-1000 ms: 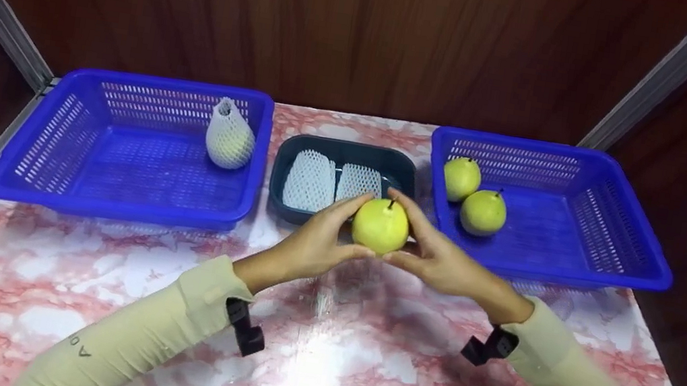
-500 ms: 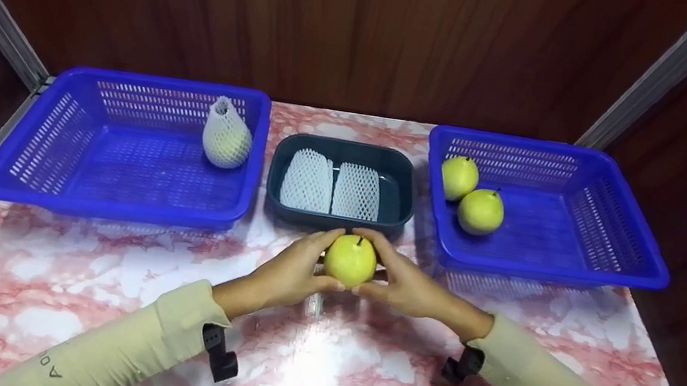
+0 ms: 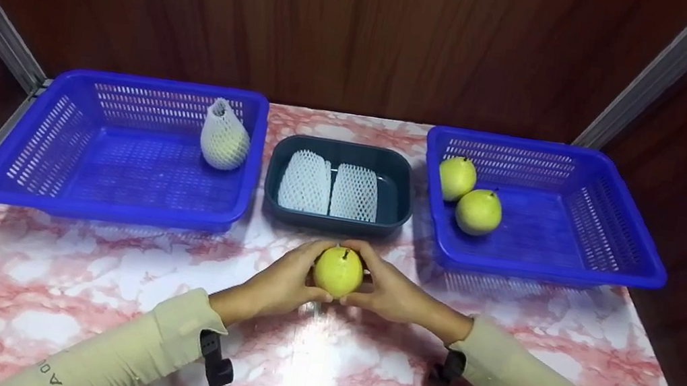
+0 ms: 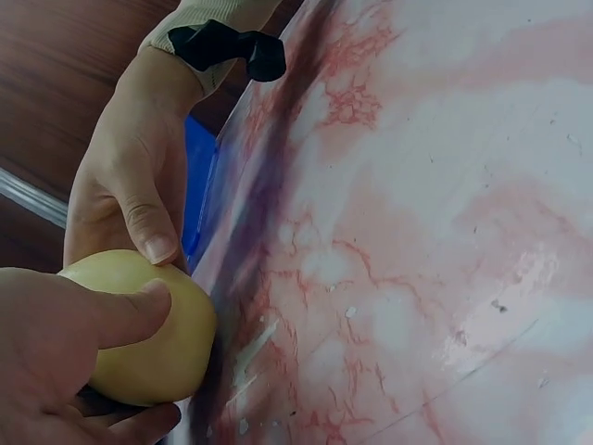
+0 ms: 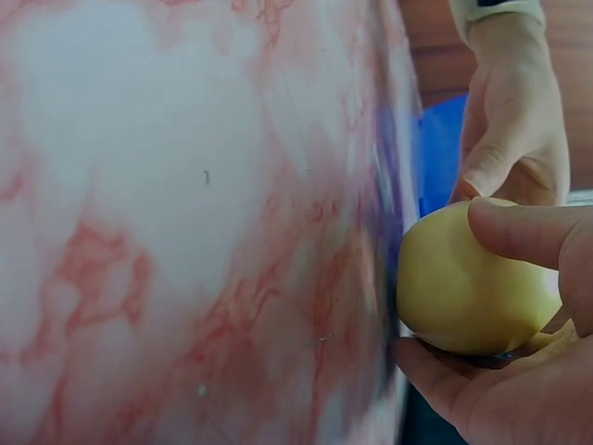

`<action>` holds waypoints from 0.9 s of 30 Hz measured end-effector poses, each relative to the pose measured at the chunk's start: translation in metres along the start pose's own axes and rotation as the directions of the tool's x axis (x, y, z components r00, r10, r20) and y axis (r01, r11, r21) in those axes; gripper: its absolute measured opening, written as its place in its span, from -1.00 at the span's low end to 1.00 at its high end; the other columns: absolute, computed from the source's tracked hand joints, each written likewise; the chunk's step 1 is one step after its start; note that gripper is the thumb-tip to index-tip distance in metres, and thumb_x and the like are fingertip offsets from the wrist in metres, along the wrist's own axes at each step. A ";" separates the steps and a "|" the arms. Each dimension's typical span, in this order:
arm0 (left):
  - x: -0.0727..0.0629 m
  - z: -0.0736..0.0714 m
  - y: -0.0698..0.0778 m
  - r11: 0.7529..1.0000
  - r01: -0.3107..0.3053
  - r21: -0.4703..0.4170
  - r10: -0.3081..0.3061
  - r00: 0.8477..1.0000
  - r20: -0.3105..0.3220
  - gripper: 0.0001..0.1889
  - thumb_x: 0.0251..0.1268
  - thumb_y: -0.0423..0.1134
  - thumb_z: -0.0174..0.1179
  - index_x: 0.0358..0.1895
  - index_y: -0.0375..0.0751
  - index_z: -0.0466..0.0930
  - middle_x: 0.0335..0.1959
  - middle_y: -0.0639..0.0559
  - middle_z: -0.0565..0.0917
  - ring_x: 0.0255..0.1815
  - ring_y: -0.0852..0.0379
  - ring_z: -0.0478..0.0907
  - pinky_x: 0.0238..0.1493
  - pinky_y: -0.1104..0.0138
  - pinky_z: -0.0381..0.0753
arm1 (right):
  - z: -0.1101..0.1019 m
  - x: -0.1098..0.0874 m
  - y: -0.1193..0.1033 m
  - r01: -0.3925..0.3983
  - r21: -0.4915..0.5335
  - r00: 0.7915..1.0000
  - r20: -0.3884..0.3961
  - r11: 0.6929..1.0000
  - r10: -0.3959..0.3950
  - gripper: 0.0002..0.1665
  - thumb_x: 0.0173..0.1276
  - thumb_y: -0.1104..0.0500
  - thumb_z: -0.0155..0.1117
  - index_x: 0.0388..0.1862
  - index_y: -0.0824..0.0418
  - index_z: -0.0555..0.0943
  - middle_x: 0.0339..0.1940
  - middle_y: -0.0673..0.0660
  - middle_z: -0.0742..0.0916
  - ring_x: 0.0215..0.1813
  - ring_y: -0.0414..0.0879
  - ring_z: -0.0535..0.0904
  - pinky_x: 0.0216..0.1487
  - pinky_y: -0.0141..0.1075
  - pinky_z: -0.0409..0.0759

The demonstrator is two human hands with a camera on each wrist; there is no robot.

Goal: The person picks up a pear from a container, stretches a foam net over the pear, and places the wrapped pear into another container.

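At the middle of the surface, just on the near side of the dark tray: one yellow-green pear, bare, stem uppermost. Left grip and right grip: both curled about opposite flanks of the pear, thumbs to the near side, other fingers round behind. Contact between pear and surface: impossible to tell. In tray: two white foam nets, left and right, side by side. In basket at left: one netted pear. In basket at right: two bare pears, close together. Handling, by judgement: even, light pressure from both sides against probable bruising; stem upright and clear of the fingers; full support from one grip before any release by the other.
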State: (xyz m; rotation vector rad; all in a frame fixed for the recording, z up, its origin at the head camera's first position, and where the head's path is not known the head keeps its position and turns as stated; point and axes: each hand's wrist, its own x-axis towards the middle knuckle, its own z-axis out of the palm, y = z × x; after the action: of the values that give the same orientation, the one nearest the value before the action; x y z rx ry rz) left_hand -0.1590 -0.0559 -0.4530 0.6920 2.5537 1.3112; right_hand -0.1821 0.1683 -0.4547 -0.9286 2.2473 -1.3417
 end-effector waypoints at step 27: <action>0.004 0.001 -0.007 0.997 -0.073 0.030 0.074 0.997 -0.010 -0.21 0.13 -0.44 0.47 0.44 -0.32 0.28 0.36 -0.22 0.43 0.41 -0.16 0.35 0.48 -0.03 0.30 | 0.002 0.001 0.006 0.004 -0.017 1.000 -0.028 1.000 -0.004 -0.07 0.23 0.43 0.45 0.49 0.28 0.17 0.41 0.35 0.44 0.37 0.20 0.44 0.19 -0.12 0.65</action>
State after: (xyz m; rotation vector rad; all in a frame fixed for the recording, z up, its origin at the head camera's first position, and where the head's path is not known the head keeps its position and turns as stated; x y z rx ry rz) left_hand -0.1641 -0.0572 -0.4592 0.7936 2.5838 1.3053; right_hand -0.1838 0.1687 -0.4610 -0.9266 2.2821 -1.3470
